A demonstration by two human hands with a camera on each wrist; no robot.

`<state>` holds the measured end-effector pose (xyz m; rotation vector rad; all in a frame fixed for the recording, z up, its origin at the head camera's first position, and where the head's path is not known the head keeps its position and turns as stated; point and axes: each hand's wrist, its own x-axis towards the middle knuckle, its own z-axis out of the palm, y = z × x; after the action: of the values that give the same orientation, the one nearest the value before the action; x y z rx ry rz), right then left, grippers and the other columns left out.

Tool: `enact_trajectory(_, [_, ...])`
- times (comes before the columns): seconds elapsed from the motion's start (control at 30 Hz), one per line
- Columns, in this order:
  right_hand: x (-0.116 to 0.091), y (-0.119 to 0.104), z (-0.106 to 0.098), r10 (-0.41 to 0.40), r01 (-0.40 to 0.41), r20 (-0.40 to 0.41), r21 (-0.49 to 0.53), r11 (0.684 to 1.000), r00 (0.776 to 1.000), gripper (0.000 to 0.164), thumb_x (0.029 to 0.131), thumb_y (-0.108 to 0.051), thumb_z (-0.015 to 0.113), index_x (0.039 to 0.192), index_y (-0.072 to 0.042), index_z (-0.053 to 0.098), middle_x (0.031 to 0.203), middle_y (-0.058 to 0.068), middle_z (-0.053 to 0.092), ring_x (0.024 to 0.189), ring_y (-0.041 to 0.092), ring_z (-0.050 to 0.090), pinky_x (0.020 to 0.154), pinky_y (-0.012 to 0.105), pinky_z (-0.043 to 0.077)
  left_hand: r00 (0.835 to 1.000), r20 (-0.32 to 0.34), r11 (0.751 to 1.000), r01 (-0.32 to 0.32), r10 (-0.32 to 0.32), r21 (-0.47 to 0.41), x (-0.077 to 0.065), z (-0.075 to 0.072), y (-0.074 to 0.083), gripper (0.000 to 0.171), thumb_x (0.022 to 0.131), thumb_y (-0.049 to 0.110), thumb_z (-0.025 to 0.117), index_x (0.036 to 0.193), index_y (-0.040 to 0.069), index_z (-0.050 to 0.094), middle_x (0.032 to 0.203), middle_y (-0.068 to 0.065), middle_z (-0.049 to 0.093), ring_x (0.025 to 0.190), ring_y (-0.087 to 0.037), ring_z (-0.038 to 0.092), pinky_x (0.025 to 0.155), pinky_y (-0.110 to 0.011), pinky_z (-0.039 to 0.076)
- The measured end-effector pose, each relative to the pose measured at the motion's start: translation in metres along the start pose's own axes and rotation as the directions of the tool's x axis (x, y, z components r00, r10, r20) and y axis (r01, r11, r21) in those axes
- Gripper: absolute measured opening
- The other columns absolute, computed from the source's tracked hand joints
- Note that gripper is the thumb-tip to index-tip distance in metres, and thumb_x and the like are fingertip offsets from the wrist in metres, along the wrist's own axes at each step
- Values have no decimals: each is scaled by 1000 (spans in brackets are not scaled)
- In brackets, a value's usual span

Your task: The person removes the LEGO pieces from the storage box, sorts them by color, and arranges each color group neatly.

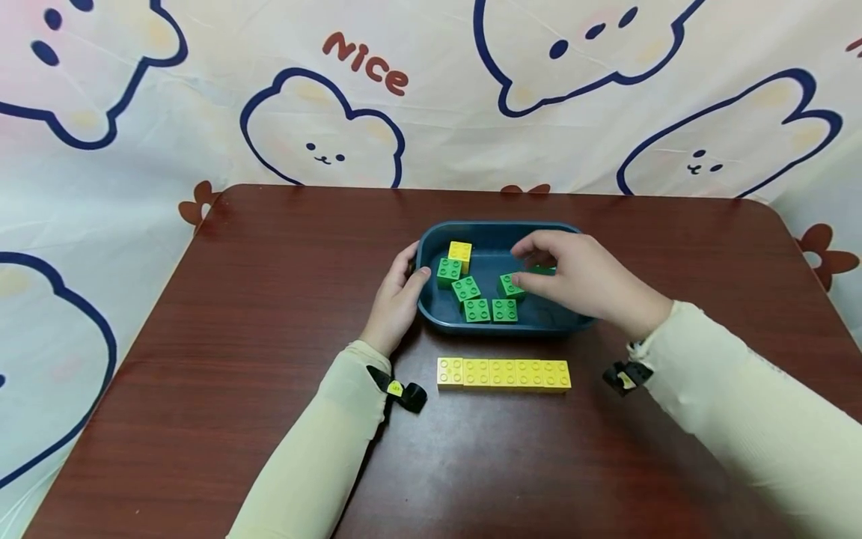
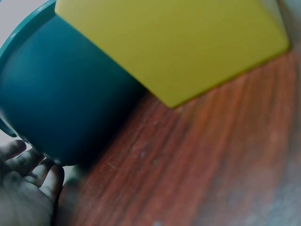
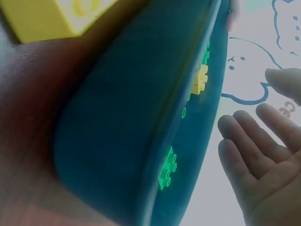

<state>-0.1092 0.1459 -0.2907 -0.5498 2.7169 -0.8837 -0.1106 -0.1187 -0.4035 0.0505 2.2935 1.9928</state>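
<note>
A dark blue tray [image 1: 501, 327] holds several green toy bricks [image 1: 477, 311] and a yellow brick [image 1: 460, 253]. My left hand [image 1: 396, 299] grips the tray's left end, thumb at the rim and fingers along the outer wall. Over the right half of the tray is my right hand [image 1: 572, 273], thumb and fingers apart with nothing between them. Its thumb tip overlaps a green brick [image 1: 508, 286] in the head view, and another green brick [image 1: 544, 269] is partly hidden behind the hand. In the right wrist view, that hand's fingers [image 3: 249, 155] are spread above the rim.
In front of the tray lies a straight row of yellow bricks [image 1: 503, 374], set end to end on the brown wooden table [image 1: 269, 314]. A white cloth [image 1: 444, 135] with cartoon bears hangs behind the table's far edge.
</note>
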Motion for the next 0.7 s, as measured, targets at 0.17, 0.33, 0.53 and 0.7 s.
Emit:
enact_trajectory(0.17, [24, -5, 1, 51, -52, 37, 15, 999, 998, 38, 94, -25, 73, 127, -10, 63, 126, 9, 65, 112, 24, 63, 94, 46, 52, 1000, -1, 1000, -11, 11, -18, 0, -2, 0, 48, 106, 27, 47, 153, 25, 40, 150, 3, 46, 133, -15, 44, 111, -44, 36])
enact_trajectory(0.33, [39, -8, 5, 70, -72, 77, 23, 997, 995, 41, 95, -26, 72, 131, -9, 61, 130, 11, 62, 115, 26, 60, 95, 47, 51, 1000, 0, 1000, -2, 2, -15, -1, -3, 1, 47, 106, 27, 48, 153, 27, 40, 150, 4, 46, 132, -15, 45, 111, -44, 37])
enact_trajectory(0.53, [51, -10, 10, 86, -89, 116, 19, 996, 990, 45, 95, -24, 71, 135, -6, 59, 135, 13, 60, 120, 28, 58, 97, 47, 51, 1000, 0, 1000, 6, -6, -7, 0, -1, 1, 47, 106, 28, 48, 153, 27, 41, 151, 6, 44, 134, -15, 43, 112, -45, 36])
enact_trajectory(0.7, [62, -12, 11, 91, -89, 140, -23, 996, 986, 47, 94, -22, 72, 137, -6, 58, 137, 12, 59, 120, 28, 58, 99, 47, 50, 1000, 2, 1000, 9, -9, -7, 1, 0, 0, 46, 106, 28, 48, 152, 29, 42, 153, 9, 42, 138, -12, 39, 113, -44, 35])
